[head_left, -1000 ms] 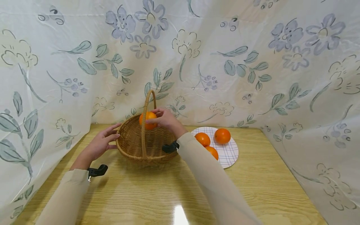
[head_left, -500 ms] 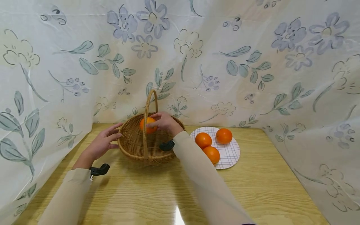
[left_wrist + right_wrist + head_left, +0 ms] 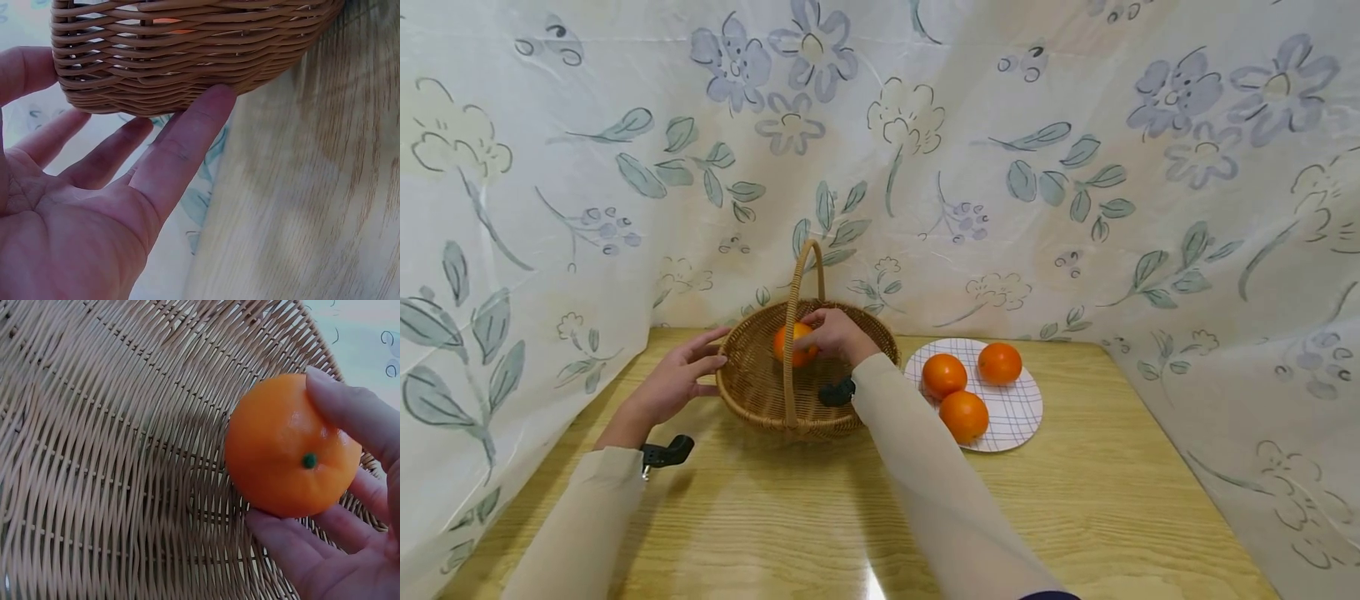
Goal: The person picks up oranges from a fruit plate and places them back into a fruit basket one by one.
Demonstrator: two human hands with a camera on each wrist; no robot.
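Orange (image 3: 281, 450) in hand: already inside the basket (image 3: 748, 379), not yet let go; by judgement, this placing almost done, with three oranges not yet placed there. Touching the bottom or only just above: cannot tell.

Cloth (image 3: 895, 171): flowered, hanging behind the table (image 3: 1120, 500) and at both sides.

Table: wooden, carrying the basket and the plate (image 3: 1011, 408).

Basket: wicker, upright as far as can be judged, standing left of the plate and near to the back cloth. Containing the held orange; no second one seen inside, though partly hidden behind the right sleeve (image 3: 925, 475).

Handle (image 3: 811, 246): arched above the basket, passing in front of the held orange in the head view.

Plate: white with crossing lines, holding three oranges, with bare space at its right side.

Left hand (image 3: 670, 379): fingers apart and rather straight, touching the outside of the basket at its left, probably for steadying.

Right hand (image 3: 842, 333): reaching into the basket, clamped on the orange, with thumb at one side and fingers at the other.

Oranges on plate: front one (image 3: 964, 417) close against the middle one (image 3: 943, 377); rear one (image 3: 999, 364) apart, farther right. Not touched by any hand.

Stem mark (image 3: 309, 460): green, very small, visible on the held orange.
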